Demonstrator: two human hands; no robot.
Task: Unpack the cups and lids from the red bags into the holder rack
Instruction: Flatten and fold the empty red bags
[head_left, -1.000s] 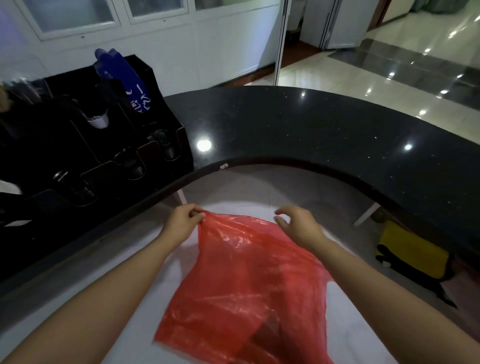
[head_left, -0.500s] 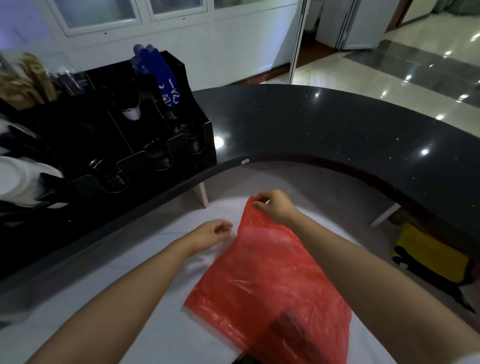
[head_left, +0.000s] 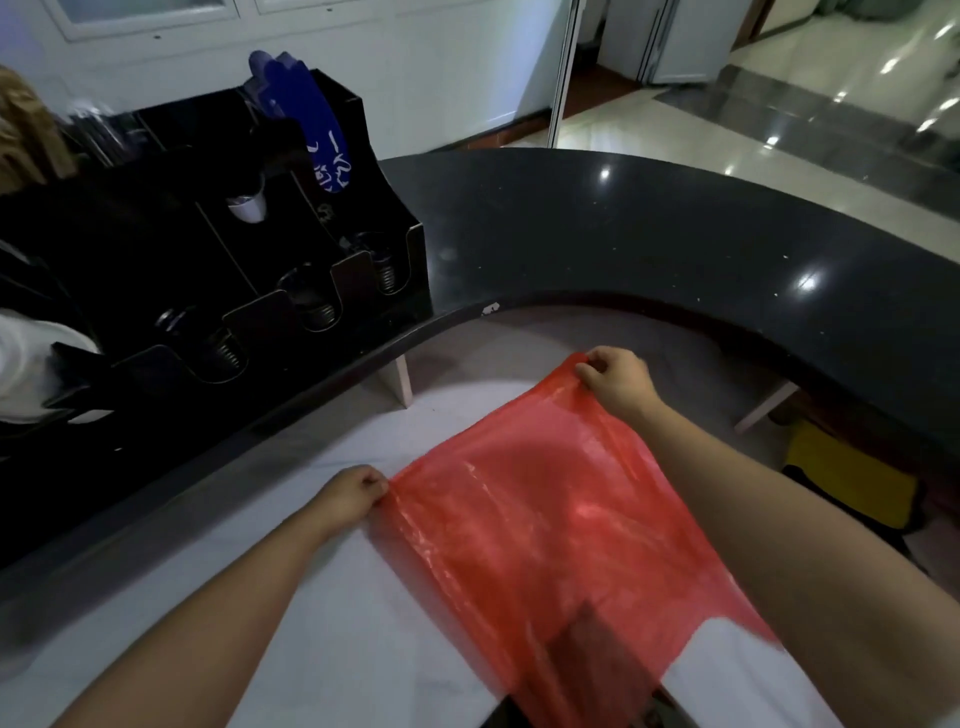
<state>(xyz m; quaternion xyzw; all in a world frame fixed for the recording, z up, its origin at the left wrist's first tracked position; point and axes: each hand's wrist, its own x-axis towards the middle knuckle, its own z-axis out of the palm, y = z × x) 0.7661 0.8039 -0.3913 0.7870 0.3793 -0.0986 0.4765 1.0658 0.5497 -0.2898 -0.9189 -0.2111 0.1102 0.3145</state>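
I pinch the red bag (head_left: 545, 514) flat with my left hand (head_left: 349, 493) and right hand (head_left: 615, 382), both near the holder rack (head_left: 218, 270), seemingly to smooth it.

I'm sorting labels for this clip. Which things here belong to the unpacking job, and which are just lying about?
Job:
red bag, pinched by left hand and right hand
black holder rack

Lying about:
blue item standing behind the rack
yellow-and-black bag under the counter
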